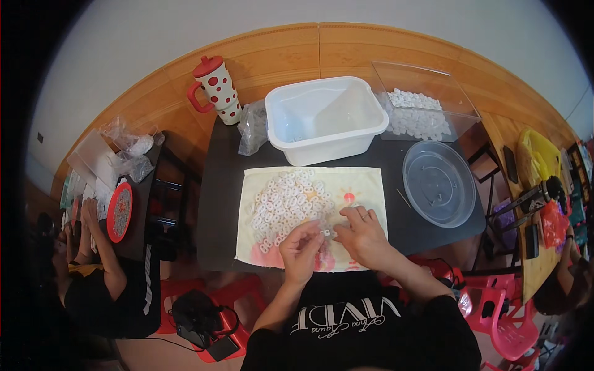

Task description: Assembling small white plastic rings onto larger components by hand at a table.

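Black side table: far left, bearing one red oval tray beside a co-worker's arms.
Main table: black, against wood panelling under a pale wall.
Wooden table: right, with one yellow bag at its far part.
Tumbler: one, red-spotted, far left.
Clear bag: one, crumpled, just left of the tub.
White pieces: overlapping, too many to count, heaped on the left of one pale towel.
Left hand: thumb and fingertips pinching one small white piece above the towel's near middle.
White tub: one, far middle.
Right hand: fingers bent, tips just beside that piece; cannot tell whether they grip.
Clear box: one, far right, holding uncounted white discs.
Round clear lid: one, right of a thin stick.
Main table, left edge: a bare black strip separates it from the towel.
Near edge: towel reaches about to it.
Right edge: lid lies near it.
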